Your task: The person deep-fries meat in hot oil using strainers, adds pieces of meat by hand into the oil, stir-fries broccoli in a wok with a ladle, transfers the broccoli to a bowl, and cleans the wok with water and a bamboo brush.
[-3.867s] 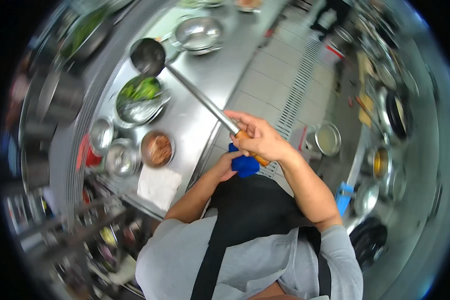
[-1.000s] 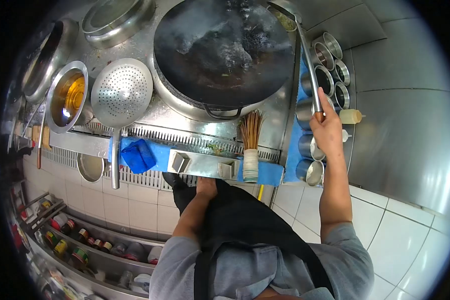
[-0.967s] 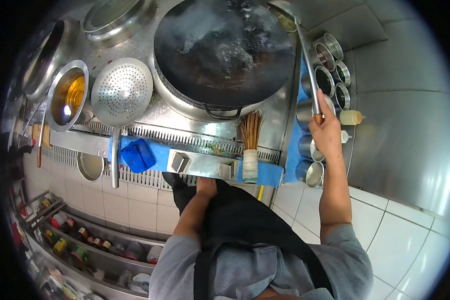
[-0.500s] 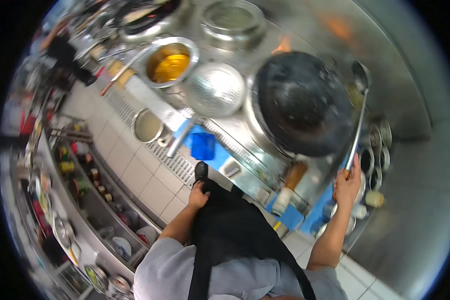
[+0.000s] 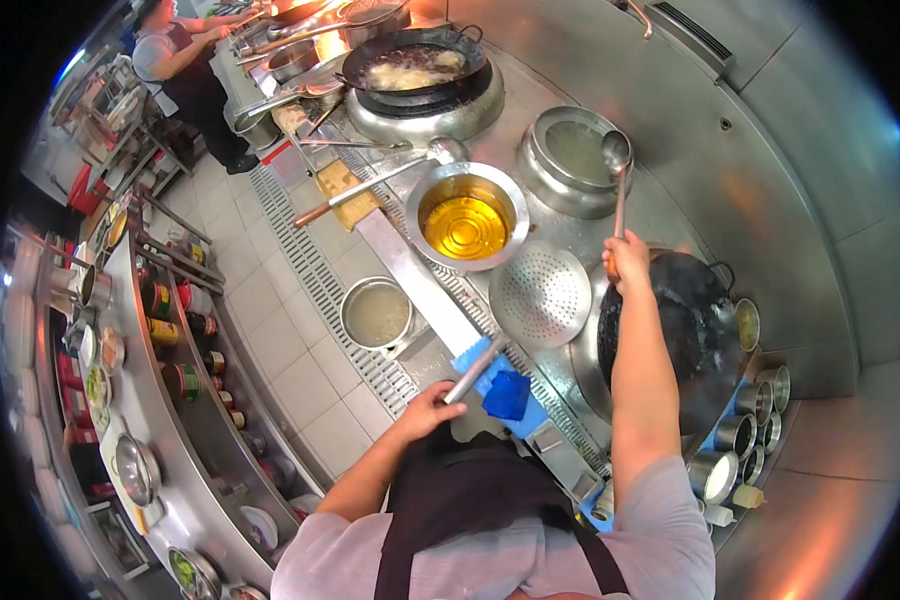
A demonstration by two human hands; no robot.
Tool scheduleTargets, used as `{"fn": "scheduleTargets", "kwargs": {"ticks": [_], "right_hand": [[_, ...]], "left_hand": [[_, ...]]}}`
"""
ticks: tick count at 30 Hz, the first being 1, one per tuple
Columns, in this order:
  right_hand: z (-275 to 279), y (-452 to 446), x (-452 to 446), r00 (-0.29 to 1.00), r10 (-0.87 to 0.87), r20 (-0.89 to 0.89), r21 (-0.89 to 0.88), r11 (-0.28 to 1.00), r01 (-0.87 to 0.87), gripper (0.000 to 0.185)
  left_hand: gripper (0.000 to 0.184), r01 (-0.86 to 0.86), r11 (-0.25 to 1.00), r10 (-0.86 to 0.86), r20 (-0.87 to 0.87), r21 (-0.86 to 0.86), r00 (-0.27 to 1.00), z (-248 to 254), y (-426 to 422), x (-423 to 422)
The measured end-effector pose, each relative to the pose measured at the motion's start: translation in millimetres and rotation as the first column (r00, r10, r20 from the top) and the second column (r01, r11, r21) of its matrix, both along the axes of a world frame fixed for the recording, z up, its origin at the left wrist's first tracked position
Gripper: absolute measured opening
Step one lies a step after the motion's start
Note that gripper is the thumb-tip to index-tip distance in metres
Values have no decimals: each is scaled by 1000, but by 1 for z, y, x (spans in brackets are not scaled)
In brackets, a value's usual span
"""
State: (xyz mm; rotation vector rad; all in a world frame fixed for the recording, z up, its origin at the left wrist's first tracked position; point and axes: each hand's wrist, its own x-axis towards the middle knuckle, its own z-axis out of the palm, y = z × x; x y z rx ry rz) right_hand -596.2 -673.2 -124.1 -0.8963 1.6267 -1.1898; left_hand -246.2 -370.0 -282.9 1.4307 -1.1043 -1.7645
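My right hand (image 5: pixel 626 260) is wrapped round the handle of a ladle (image 5: pixel 618 152), whose bowl is over the right rim of a round metal pot of cloudy liquid (image 5: pixel 575 148). Below that arm sits a black wok (image 5: pixel 685 330), partly hidden by it. My left hand (image 5: pixel 432 410) is closed at the end of the tubular handle of a perforated skimmer (image 5: pixel 540 293), with thumb and fingers on either side. The skimmer's disc lies between the wok and a metal basin of yellow oil (image 5: pixel 518 215). A blue cloth (image 5: pixel 508 395) lies beside its handle.
A second wok (image 5: pixel 415 68) holds frying food at the back. Another ladle (image 5: pixel 370 182) rests across the counter edge. A pot of cloudy liquid (image 5: pixel 377 312) stands left of the counter. Several seasoning tins (image 5: pixel 738 435) line the right. A co-worker (image 5: pixel 185 75) stands at far left.
My right hand has carried the ladle from the wok's right side to the round pot. My left hand has moved from by my apron to the skimmer handle. The view has shifted.
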Motion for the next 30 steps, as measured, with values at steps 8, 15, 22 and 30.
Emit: {"fn": "scheduleTargets", "kwargs": {"ticks": [8,15,22,30], "right_hand": [[-20,-52,21,491,152,858,-129,988,-80,11],[27,72,13,301,228,926,-264,961,83,32],[85,240,8,597,68,799,-233,951,205,35],[47,348,-23,853,-197,483,5,975,223,51]], "left_hand": [[47,218,975,-221,273,43,936,29,-39,31],[52,395,828,-45,654,-399,755,59,-62,34],[53,508,730,-235,530,-457,815,81,-70,-31],[78,452,833,-175,623,-320,762,-9,-50,-81]]}}
